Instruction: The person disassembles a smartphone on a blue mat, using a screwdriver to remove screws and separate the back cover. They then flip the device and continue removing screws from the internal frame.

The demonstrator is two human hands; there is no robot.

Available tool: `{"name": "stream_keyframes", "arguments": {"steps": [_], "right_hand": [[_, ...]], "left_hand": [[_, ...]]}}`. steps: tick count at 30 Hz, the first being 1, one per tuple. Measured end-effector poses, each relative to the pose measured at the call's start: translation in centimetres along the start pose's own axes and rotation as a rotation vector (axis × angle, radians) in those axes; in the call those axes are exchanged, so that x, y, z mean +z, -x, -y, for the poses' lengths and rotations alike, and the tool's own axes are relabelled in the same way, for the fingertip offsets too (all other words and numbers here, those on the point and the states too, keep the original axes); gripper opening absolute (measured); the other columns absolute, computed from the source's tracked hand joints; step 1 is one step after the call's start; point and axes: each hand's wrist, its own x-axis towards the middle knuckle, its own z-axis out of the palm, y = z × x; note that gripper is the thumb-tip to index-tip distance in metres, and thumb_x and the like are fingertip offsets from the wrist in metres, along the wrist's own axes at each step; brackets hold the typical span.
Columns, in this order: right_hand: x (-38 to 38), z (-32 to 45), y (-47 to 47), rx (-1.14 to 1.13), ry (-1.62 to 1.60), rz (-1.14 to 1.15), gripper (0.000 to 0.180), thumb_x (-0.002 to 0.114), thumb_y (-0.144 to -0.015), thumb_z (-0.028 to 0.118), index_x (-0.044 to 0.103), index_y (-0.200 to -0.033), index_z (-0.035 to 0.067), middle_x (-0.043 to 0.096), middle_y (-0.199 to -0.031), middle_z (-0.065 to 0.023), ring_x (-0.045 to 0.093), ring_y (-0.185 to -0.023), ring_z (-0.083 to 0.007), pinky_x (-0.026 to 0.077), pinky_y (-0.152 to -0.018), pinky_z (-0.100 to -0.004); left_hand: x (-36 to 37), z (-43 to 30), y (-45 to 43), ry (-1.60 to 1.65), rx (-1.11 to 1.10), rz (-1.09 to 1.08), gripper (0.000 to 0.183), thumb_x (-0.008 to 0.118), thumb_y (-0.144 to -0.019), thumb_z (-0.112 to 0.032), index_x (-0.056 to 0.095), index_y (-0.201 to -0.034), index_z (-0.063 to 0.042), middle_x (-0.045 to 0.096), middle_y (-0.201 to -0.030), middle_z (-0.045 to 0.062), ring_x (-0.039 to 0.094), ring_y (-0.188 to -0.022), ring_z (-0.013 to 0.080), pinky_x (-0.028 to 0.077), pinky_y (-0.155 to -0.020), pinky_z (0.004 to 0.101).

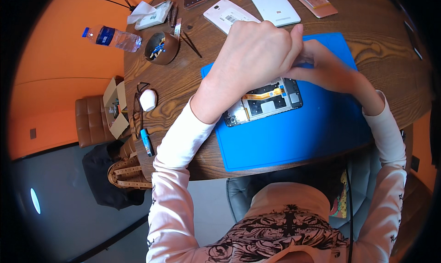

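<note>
An opened smartphone [270, 107] lies on a blue work mat [275, 142], its inside facing up. Across its middle runs an orange flex cable [263, 95], and a camera module sits at its lower left corner. My left hand [256, 51] is over the phone's upper part, back of the hand up, thumb and fingers bent towards the right. From the other side my right hand [318, 67] meets it just above the phone's right end. Whether anything is between the fingers is hidden. The phone's upper edge is covered by my hands.
Beyond the mat lie a pink phone cover [229, 15], a white phone cover [274, 6] and a rose-coloured phone part [313, 1]. To the left are tweezers [191, 44], a brown cup of cigarette butts [165, 51], a water bottle [115, 38] and a blue tube [147, 142].
</note>
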Motion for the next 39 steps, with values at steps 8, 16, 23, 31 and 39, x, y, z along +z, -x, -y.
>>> {"name": "stream_keyframes", "arguments": {"steps": [8,16,23,31,39], "right_hand": [[1.2,-0.4,-0.2,-0.045,0.064,-0.082,0.03,0.077,-0.084,0.013,0.067,-0.108,-0.002,0.072,-0.101,-0.0134,0.07,-0.093,-0.0209,0.055,-0.085,-0.0302],[-0.1,-0.1,0.6,0.052,0.067,0.044,0.036,0.078,-0.084,0.014,0.065,-0.111,-0.005,0.071,-0.104,-0.0175,0.07,-0.098,-0.024,0.055,-0.089,-0.0325],[0.5,-0.3,0.1,0.029,0.052,-0.028,0.034,0.081,-0.081,0.014,0.067,-0.106,-0.004,0.072,-0.102,-0.0161,0.07,-0.097,-0.0223,0.056,-0.089,-0.0327],[-0.5,0.0,0.0,0.004,-0.056,0.066,0.034,0.079,-0.082,0.01,0.066,-0.109,-0.006,0.071,-0.105,-0.0156,0.069,-0.099,-0.0209,0.055,-0.092,-0.0323],[0.0,0.0,-0.2,0.036,-0.019,-0.009,0.031,0.078,-0.082,0.01,0.067,-0.109,-0.003,0.072,-0.101,-0.014,0.069,-0.1,-0.0196,0.054,-0.092,-0.0313]], "left_hand": [[0.0,-0.4,0.0,0.018,0.016,-0.016,0.061,0.043,-0.104,-0.032,0.059,-0.051,-0.007,0.048,-0.043,0.012,0.053,-0.042,0.0326,0.041,-0.044,0.038],[0.0,-0.8,0.1,-0.011,0.03,-0.019,0.061,0.044,-0.103,-0.031,0.059,-0.05,-0.007,0.049,-0.043,0.012,0.052,-0.042,0.0325,0.04,-0.043,0.0375],[0.5,-0.9,0.1,-0.078,0.093,-0.135,0.059,0.052,-0.099,-0.028,0.056,-0.043,-0.008,0.047,-0.039,0.009,0.053,-0.036,0.026,0.041,-0.037,0.0325],[0.4,-0.5,0.1,-0.065,0.096,-0.118,0.057,0.051,-0.099,-0.028,0.058,-0.046,-0.008,0.05,-0.041,0.011,0.055,-0.038,0.0273,0.043,-0.039,0.0331],[0.1,0.0,-0.1,0.002,-0.002,-0.028,0.06,0.044,-0.104,-0.032,0.065,-0.053,-0.009,0.055,-0.046,0.01,0.058,-0.046,0.0316,0.046,-0.048,0.0385]]}}
